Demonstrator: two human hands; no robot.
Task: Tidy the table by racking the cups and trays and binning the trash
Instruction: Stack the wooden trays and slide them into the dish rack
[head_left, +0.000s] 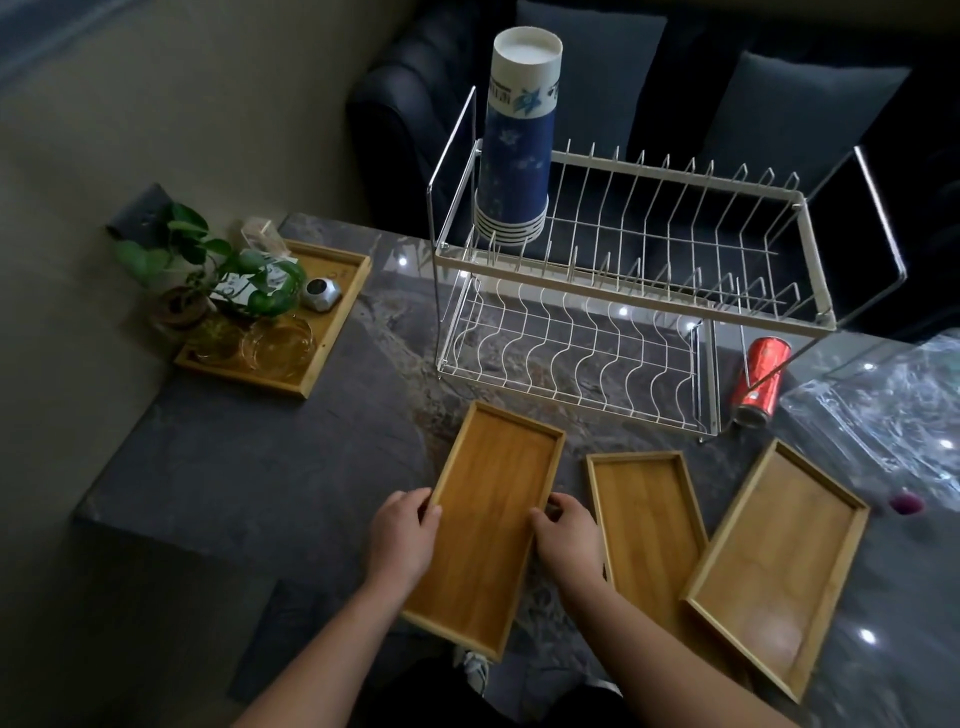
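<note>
Three bamboo trays lie at the table's near edge. Both hands grip the left tray (488, 525): my left hand (402, 535) on its left rim, my right hand (569, 535) on its right rim. The middle tray (647, 525) and the right tray (779, 566) lie flat beside it. A white two-tier wire rack (618, 260) stands behind them. A tall stack of blue and white paper cups (517, 140) stands upside down on the rack's upper left corner. A red can (761, 382) lies on its side by the rack's right foot.
At the left, a larger bamboo tray (332, 332) holds a potted plant (208, 265), glass cups (280, 340) and a small silver object (321, 294). Clear plastic (883, 415) lies at the right edge with a small purple item (906, 503). A dark sofa (675, 78) stands behind the table.
</note>
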